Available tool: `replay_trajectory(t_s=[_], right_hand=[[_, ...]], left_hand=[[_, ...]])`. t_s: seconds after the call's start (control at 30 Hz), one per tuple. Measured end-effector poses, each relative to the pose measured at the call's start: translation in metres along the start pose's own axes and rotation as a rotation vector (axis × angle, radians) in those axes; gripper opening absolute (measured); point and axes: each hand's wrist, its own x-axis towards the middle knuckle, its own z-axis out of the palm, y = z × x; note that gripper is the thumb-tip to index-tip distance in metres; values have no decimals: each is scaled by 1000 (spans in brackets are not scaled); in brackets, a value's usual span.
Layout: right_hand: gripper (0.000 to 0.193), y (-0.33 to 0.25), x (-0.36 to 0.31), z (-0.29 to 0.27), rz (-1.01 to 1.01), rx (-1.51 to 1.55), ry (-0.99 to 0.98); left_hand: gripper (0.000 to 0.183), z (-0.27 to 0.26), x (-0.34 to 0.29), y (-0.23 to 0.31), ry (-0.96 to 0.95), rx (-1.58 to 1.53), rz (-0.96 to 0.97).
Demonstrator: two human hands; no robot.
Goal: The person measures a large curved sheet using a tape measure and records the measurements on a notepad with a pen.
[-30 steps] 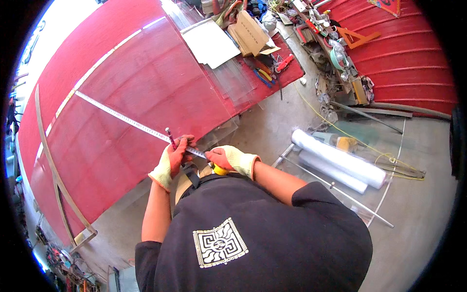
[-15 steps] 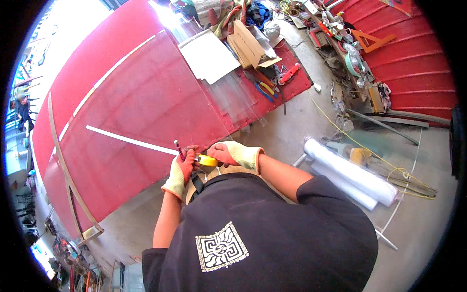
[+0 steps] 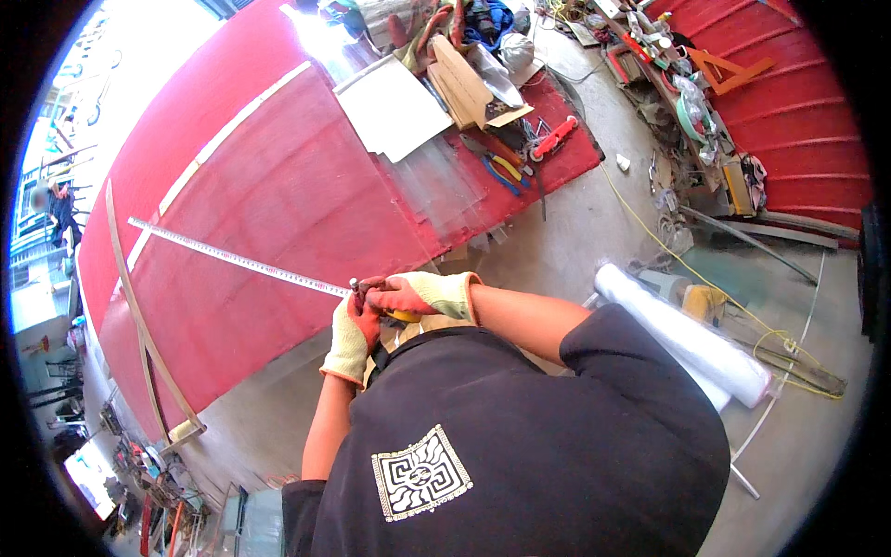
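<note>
A tape measure (image 3: 405, 316) with a yellow case sits mostly under my right hand (image 3: 422, 294), which is closed round it. Its white blade (image 3: 243, 261) runs out to the far left over a red-covered table (image 3: 306, 200), printed side facing up. My left hand (image 3: 353, 336) is closed where the blade meets the case, gripping a dark pen-like stick (image 3: 355, 286) that points up. Both hands wear pale gloves with red-coated palms and fingers and almost touch each other. How the fingers grip the blade is hidden.
A clear sheet seems to cover part of the table. White board (image 3: 393, 107), a cardboard box (image 3: 461, 84) and pliers (image 3: 506, 171) lie at its far right. A wooden strip frame (image 3: 139, 316) crosses the left side. White rolls (image 3: 682, 330) and a yellow cord (image 3: 668, 255) lie right.
My right hand has moved left against my left hand, covering more of the yellow case. The blade has turned its printed face up, and its free end has shifted left and farther away.
</note>
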Motion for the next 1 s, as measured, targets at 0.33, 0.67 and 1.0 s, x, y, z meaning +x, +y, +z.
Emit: replay_trajectory(t_s=[0.33, 0.67, 1.0], right_hand=[[55, 27, -59, -20, 202, -432, 201], [54, 52, -60, 22, 123, -99, 352], [63, -14, 16, 56, 136, -311, 42]], left_hand=[[34, -36, 19, 33, 125, -141, 24], [31, -64, 17, 24, 78, -181, -20], [30, -85, -21, -20, 86, -166, -41]])
